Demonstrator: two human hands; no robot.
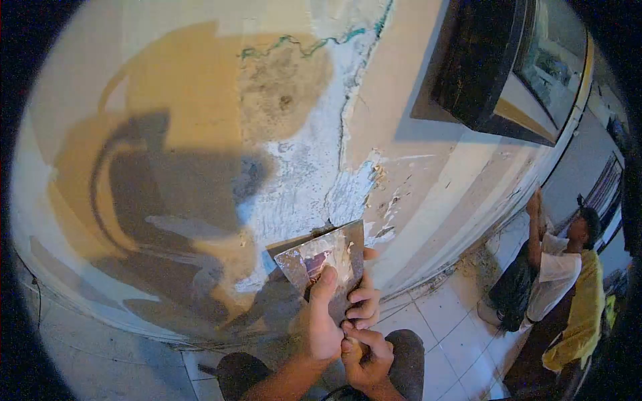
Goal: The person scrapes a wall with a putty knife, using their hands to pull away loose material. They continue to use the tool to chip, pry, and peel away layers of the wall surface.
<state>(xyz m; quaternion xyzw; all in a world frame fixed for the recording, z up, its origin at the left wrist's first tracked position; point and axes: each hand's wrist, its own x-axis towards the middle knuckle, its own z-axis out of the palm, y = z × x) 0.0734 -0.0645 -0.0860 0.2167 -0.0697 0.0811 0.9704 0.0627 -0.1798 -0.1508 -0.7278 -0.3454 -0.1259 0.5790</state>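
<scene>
A wide putty knife (338,250) has its flat metal blade tilted up to the wall, smeared with white residue and bearing a dark label. My left hand (328,324) grips the blade from below, thumb on its face and fingers curled round the right edge. Just under it, my right hand (368,357) is closed around the handle, which is mostly hidden. The blade's upper edge lies right at a patch of bare whitish wall (294,180) where the paint is stripped. Ragged, flaking paint (381,180) borders this patch on the right.
A dark-framed box (475,67) juts from the wall at upper right. At right, a person (548,267) in a light shirt sits near a yellow cloth (578,314). White floor tiles (448,314) lie below, with debris (471,264) along the wall's foot.
</scene>
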